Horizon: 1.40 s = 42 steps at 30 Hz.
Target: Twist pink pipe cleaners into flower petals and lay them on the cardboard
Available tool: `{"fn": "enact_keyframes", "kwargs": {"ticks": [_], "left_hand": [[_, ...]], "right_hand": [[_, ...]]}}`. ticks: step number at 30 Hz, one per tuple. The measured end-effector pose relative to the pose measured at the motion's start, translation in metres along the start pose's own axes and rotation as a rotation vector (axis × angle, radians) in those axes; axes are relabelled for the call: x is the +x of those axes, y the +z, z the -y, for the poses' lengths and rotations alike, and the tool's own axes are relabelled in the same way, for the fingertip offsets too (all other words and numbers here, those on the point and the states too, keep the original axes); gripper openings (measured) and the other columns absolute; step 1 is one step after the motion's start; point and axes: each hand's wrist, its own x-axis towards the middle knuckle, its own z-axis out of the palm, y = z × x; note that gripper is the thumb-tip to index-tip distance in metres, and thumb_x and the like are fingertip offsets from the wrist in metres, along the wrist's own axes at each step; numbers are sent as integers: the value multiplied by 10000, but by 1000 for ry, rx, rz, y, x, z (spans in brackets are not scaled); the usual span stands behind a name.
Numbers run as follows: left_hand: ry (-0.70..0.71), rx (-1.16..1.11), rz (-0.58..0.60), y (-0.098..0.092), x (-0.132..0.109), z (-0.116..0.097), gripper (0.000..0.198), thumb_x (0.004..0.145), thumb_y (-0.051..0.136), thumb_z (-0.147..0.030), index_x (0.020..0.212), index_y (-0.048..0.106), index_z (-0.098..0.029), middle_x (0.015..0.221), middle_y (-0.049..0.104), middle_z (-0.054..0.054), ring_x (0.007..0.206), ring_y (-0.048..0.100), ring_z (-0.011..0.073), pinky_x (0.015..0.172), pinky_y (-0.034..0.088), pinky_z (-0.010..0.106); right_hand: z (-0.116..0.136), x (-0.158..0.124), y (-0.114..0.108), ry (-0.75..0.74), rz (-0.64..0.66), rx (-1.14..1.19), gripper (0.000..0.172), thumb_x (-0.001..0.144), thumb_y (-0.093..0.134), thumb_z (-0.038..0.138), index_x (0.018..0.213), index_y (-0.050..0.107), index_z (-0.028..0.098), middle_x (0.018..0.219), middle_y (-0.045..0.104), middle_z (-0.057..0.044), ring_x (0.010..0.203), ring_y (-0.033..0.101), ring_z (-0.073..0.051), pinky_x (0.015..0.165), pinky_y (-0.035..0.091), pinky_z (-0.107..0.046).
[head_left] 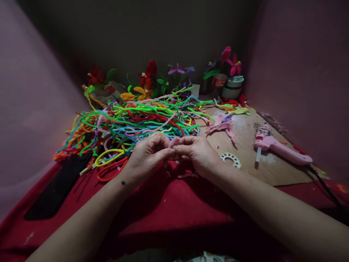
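My left hand (148, 154) and my right hand (199, 153) meet at the middle of the red cloth (174, 207), fingertips pressed together. Both pinch a short pink pipe cleaner piece (173, 141) that sticks up between them. Just behind the hands lies a big heap of pipe cleaners (131, 122) in green, blue, orange, pink and red. A yellow loop (107, 156) and a red loop (110, 173) lie left of my left hand.
A cardboard sheet (253, 142) at right carries a pink glue gun (280, 147), a pink pipe-cleaner flower shape (222, 125) and a white tape ring (231, 159). Finished pipe-cleaner flowers (148, 78) and small jars (231, 85) stand along the back wall. A black strip (57, 187) lies at left.
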Motion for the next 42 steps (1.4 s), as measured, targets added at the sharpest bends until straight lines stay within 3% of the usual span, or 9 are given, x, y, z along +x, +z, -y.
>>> {"fn": "enact_keyframes", "kwargs": {"ticks": [3, 8, 10, 14, 16, 22, 31, 42], "left_hand": [[141, 185, -46, -1, 1, 2, 120, 751, 601, -219, 669, 551, -147, 744, 532, 21, 717, 520, 131, 667, 439, 255], [267, 305, -43, 1, 2, 9, 78, 753, 585, -177, 685, 558, -151, 788, 558, 37, 775, 540, 138, 714, 448, 261], [210, 231, -58, 4, 1, 9, 89, 748, 593, -187, 685, 540, -152, 811, 578, 39, 777, 563, 137, 713, 467, 262], [-152, -141, 110, 8, -3, 5, 147, 785, 562, -277, 751, 464, -172, 646, 619, 2, 512, 596, 130, 466, 488, 245], [-220, -244, 152, 7, -3, 3, 177, 779, 573, -285, 750, 438, -175, 608, 624, -6, 469, 604, 142, 405, 482, 238], [-193, -273, 127, 3, 0, 4, 197, 743, 627, -258, 752, 457, -159, 645, 622, -12, 445, 579, 99, 415, 485, 210], [-217, -280, 194, 3, -4, -8, 272, 729, 636, -176, 909, 433, -181, 516, 540, -79, 397, 554, 107, 397, 480, 215], [-372, -487, 337, -6, -1, 5, 130, 770, 595, -210, 846, 515, -142, 584, 617, -6, 378, 527, 81, 331, 447, 175]], "right_hand": [[1, 1, -1, 6, 20, -17, 131, 596, 684, 195, 643, 584, 126, 574, 585, -1, 468, 519, -83, 453, 398, -210], [2, 2, -1, -52, -21, -91, 61, 578, 640, 139, 591, 582, 127, 525, 570, 16, 455, 492, -75, 460, 379, -204], [2, 2, -2, -60, -22, -87, 50, 574, 627, 126, 577, 577, 131, 516, 566, 21, 457, 499, -78, 467, 385, -205], [3, 2, -5, 38, 75, -57, 79, 609, 648, 180, 624, 588, 131, 497, 558, 12, 434, 513, -97, 462, 397, -227], [4, 3, -8, 45, 114, -68, 123, 628, 666, 218, 625, 587, 123, 502, 562, 0, 432, 518, -100, 463, 398, -231], [5, 5, -9, -90, 123, -98, 200, 639, 709, 285, 633, 610, 111, 548, 571, 11, 445, 479, -54, 450, 354, -188], [4, 5, -6, -241, -42, -69, 185, 700, 639, 281, 587, 592, 142, 466, 559, 32, 388, 456, -59, 403, 341, -192], [6, 4, -9, -324, 19, -182, 196, 737, 606, 265, 597, 615, 128, 552, 605, -15, 466, 510, -88, 460, 388, -219]]}}
